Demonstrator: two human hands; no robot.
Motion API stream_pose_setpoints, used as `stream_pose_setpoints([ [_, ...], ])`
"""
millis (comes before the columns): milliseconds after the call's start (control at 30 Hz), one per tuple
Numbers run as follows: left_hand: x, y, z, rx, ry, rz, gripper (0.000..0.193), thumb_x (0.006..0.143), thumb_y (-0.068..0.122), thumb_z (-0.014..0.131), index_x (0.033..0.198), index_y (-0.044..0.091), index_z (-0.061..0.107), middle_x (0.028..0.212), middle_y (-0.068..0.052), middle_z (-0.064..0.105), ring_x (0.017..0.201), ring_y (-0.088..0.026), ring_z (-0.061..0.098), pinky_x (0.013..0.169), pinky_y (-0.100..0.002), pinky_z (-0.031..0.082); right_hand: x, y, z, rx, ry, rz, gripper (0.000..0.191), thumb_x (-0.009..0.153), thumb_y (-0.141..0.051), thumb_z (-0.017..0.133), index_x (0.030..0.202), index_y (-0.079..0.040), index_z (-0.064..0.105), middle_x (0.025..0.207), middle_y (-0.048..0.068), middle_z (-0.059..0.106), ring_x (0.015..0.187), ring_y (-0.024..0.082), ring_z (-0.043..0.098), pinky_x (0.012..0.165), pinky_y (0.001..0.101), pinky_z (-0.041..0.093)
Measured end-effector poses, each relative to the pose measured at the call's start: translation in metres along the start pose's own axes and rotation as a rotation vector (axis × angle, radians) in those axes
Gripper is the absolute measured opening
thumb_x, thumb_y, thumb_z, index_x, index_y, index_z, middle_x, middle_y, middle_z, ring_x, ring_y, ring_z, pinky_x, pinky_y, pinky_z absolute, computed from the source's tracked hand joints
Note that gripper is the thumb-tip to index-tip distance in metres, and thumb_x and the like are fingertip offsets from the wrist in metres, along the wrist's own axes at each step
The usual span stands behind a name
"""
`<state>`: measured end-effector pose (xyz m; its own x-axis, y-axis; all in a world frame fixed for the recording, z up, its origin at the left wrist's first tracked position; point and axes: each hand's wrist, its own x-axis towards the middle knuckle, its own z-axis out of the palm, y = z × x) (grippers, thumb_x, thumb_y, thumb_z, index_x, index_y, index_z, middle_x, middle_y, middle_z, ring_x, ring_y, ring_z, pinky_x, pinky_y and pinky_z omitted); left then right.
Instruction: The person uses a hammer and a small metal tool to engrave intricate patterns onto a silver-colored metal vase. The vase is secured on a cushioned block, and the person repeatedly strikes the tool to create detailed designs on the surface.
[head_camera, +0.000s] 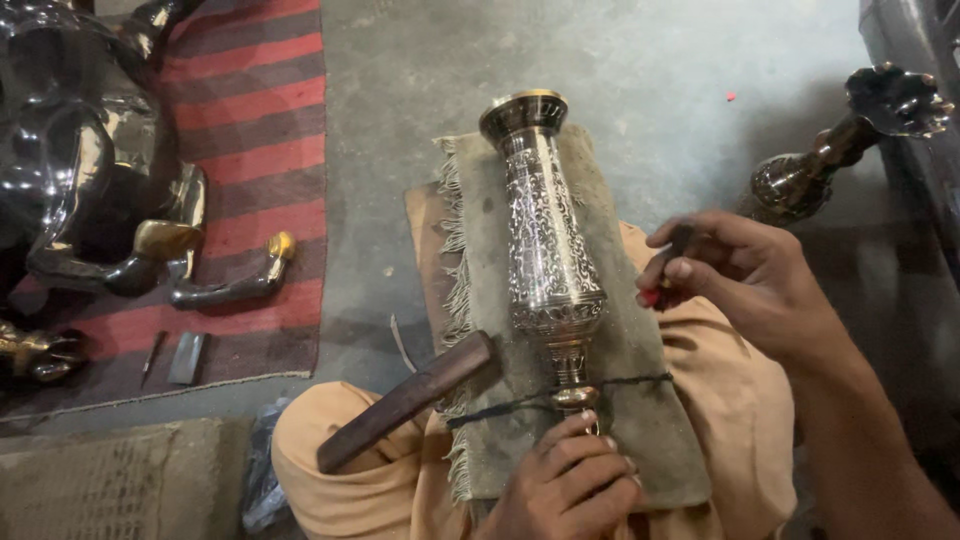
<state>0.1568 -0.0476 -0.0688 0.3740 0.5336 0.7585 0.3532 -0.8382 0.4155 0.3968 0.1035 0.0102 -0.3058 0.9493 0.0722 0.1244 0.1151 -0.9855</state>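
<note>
**Holding a Chased Vase Across My Lap**

Gripping the foot of the vase (552, 270) with my left hand (565, 480), I keep the fingers curled close around its base at the 6 o'clock end, with the thumb and forefinger touching the narrow stem. The vase lies lengthwise on a grey fringed pad (600, 400) spread over my knees, its flared mouth pointing to 12 o'clock and its patterned silver body running down the middle. A dark cord (500, 408) crosses the pad at the stem, from 9 o'clock to 3 o'clock.

My right hand (740, 275) hovers at 3 o'clock of the vase body, just beside it and not touching. Its fingers are pinched narrow around a thin dark tool (668, 262) with a red tip showing beneath the thumb; the tool's working end I cannot make out.

A wooden hammer (405, 402) lies tilted at 8 o'clock of the vase, its head resting on the pad's fringed edge and its handle running off over my orange-clad knee (330, 440).

On the concrete floor at 2 o'clock lies a second, darker vase (850, 140) with a scalloped mouth, well apart from mine. At 10 o'clock a red striped rug (260, 120) bears a large polished metal figure (80, 170), and near the rug's lower edge lie a small flat grey block (187, 357) and a thin punch (152, 352).
</note>
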Motion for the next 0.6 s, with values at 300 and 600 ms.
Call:
stream_pose_setpoints([
  [300,-0.001,0.001,-0.041,0.341,0.044,-0.168,0.026,0.081,0.007,0.078,0.103,0.002,0.066,0.105,-0.013,0.066,0.103,-0.03,0.067,0.097,-0.049,0.056,0.029,-0.045,0.067,-0.403,-0.314,-0.102,0.034,0.085,-0.01,0.074,0.119,-0.006,0.07,0.103,0.009,0.08,0.092,0.018,0.081,0.086,0.035,0.068],
  [600,-0.067,-0.072,-0.144,0.362,-0.246,-0.996,0.053,0.071,0.021,0.077,0.122,0.014,0.063,0.097,-0.017,0.07,0.089,-0.043,0.066,0.075,-0.052,0.052,0.051,-0.063,0.108,-0.498,-0.544,-0.274,0.035,0.095,-0.02,0.067,0.129,-0.011,0.067,0.103,0.006,0.081,0.085,0.014,0.081,0.07,0.0309,0.069],
])
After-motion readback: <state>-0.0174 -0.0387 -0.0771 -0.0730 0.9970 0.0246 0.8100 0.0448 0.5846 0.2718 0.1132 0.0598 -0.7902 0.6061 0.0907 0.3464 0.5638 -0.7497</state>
